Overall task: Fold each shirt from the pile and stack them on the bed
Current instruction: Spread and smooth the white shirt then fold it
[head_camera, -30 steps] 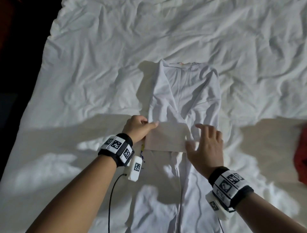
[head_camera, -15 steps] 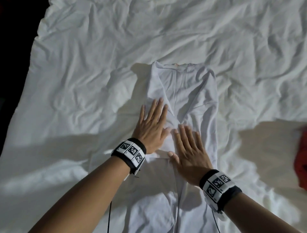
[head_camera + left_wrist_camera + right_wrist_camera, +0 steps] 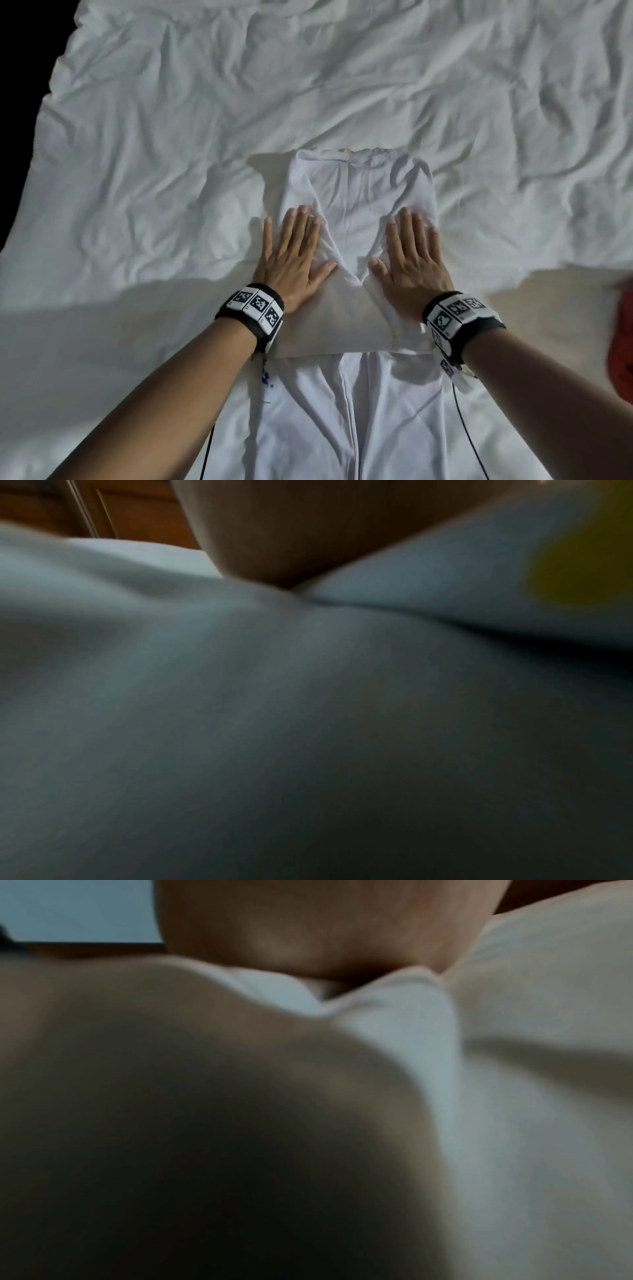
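Note:
A white shirt (image 3: pixel 356 192) lies lengthwise on the white bed sheet (image 3: pixel 154 137), its sides folded inward into a narrow strip with a folded flap across the middle. My left hand (image 3: pixel 294 253) presses flat on the shirt's left edge, fingers straight and together. My right hand (image 3: pixel 412 257) presses flat on the right edge the same way. The shirt's lower part (image 3: pixel 346 421) runs down between my forearms. Both wrist views are dim and blurred: the heel of my left hand (image 3: pixel 291 528) and of my right hand (image 3: pixel 325 920) rest on white cloth.
A red garment (image 3: pixel 621 346) lies at the right edge of the bed. The bed's left edge (image 3: pixel 34 120) drops into darkness. Thin black cables (image 3: pixel 472 442) trail from both wrist bands over the sheet. Wrinkled sheet stretches far beyond the shirt.
Both hands let go of the folded flap, laid flat on the shirt's middle, then slid apart to its left and right edges, smoothing it.

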`<action>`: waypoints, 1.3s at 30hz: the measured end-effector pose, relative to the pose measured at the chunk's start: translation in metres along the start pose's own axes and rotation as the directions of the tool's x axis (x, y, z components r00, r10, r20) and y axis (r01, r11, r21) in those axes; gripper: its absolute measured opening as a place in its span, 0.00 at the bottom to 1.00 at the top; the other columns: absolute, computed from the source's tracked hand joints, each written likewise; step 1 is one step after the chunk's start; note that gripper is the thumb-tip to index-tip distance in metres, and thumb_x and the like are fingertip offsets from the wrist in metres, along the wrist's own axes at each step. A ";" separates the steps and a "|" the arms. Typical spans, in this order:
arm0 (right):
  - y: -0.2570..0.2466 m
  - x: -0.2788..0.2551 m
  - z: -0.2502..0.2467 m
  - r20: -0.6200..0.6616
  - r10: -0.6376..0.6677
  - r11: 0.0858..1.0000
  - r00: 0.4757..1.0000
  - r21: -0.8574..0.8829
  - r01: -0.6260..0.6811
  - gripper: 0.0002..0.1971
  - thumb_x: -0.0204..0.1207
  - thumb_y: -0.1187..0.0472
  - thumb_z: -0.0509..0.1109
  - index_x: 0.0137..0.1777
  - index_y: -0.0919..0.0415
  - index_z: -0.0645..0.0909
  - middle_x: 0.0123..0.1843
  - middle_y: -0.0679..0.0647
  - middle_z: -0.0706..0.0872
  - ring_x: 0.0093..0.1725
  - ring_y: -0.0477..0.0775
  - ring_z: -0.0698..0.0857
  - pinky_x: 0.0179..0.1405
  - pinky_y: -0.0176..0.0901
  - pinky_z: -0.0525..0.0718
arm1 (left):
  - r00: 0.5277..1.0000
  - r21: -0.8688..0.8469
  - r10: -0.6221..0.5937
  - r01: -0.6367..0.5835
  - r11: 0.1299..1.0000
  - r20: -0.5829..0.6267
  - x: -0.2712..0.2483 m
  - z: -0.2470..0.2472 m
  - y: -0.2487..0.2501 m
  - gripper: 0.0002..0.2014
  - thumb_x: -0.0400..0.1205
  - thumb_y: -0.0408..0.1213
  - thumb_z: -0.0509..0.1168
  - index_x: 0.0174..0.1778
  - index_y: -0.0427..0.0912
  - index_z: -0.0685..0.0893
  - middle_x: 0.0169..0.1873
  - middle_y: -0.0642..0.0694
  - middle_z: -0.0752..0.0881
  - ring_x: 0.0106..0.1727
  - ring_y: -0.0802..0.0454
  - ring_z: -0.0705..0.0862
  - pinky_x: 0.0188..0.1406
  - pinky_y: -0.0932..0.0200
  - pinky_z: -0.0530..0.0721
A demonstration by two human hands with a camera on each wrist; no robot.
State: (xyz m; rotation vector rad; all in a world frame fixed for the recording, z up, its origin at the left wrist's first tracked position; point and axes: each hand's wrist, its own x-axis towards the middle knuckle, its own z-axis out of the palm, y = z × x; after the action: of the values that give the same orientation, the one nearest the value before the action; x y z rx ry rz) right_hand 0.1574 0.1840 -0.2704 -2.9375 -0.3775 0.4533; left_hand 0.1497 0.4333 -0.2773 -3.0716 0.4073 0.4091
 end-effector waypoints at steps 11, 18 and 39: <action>0.012 0.071 -0.011 -0.050 0.013 1.000 0.999 -0.019 -0.014 0.43 0.86 0.30 0.38 0.90 0.60 0.38 0.91 0.61 0.37 0.90 0.61 0.36 0.89 0.62 0.40 | 0.994 -0.129 -0.089 0.081 0.988 -0.059 0.060 0.000 -0.016 0.43 0.85 0.68 0.30 0.88 0.39 0.31 0.89 0.38 0.33 0.90 0.41 0.32 0.84 0.27 0.33; -0.005 0.042 -0.041 -0.008 0.044 0.991 0.999 0.126 -0.043 0.39 0.88 0.35 0.34 0.89 0.61 0.30 0.89 0.61 0.28 0.88 0.59 0.28 0.88 0.61 0.34 | 0.966 -0.148 -0.024 -0.015 0.989 -0.256 0.020 -0.026 0.014 0.40 0.91 0.60 0.42 0.90 0.30 0.50 0.88 0.30 0.43 0.90 0.33 0.46 0.85 0.26 0.39; -0.074 -0.296 0.020 -0.093 -0.248 0.914 0.964 0.309 0.265 0.07 0.80 0.58 0.73 0.55 0.55 0.88 0.54 0.51 0.88 0.53 0.59 0.83 0.51 0.55 0.85 | 0.970 -0.371 0.185 -0.231 0.899 -0.157 -0.285 -0.020 0.087 0.13 0.79 0.39 0.59 0.49 0.39 0.87 0.47 0.42 0.84 0.49 0.40 0.81 0.47 0.42 0.82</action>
State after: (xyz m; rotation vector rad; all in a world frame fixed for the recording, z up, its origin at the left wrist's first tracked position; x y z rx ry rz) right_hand -0.1390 0.1775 -0.1939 -2.5347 -0.6115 0.3610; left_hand -0.1328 0.4208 -0.1831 -3.4623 0.7514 0.3494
